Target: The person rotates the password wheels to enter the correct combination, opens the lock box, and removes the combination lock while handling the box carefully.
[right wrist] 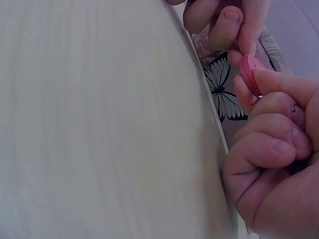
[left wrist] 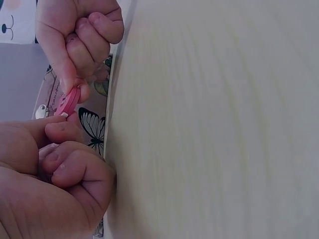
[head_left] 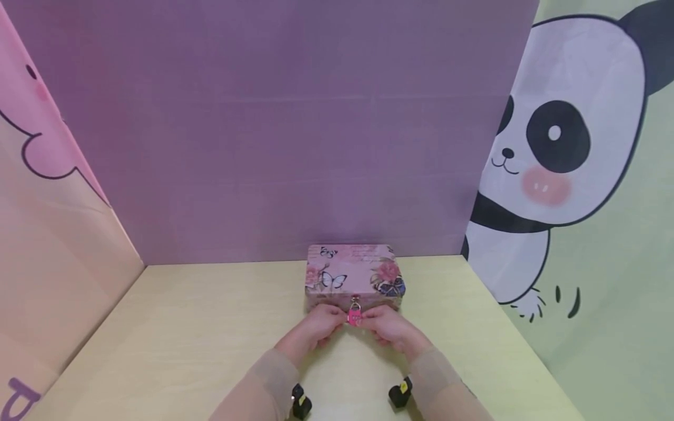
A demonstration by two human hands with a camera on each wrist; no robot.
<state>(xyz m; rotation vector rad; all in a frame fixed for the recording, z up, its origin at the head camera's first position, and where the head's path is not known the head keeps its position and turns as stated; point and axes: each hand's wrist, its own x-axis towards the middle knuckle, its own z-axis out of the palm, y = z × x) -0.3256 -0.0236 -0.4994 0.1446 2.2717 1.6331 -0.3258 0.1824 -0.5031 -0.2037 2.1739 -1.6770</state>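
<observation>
A pink combination padlock point(head_left: 355, 316) hangs by its silver shackle at the front clasp of a pink box point(head_left: 358, 269) printed with butterflies and flowers. The box lid is down. From the left, my left hand point(head_left: 322, 324) pinches one edge of the padlock point(left wrist: 69, 102) between thumb and forefinger, close to a small white knob. My right hand point(head_left: 391, 328) pinches the opposite side, its thumb on the lock's face in the right wrist view. The other fingers of both hands point(right wrist: 276, 149) are curled in. Fingers partly hide the padlock point(right wrist: 250, 72) and the box front.
The box stands at the back of a pale wood-grain table point(head_left: 210, 327), close to a purple backdrop point(head_left: 289, 128). Printed panels flank the table, with a panda point(head_left: 584, 76) on the right one. Black wrist devices point(head_left: 301, 403) show beside the forearms.
</observation>
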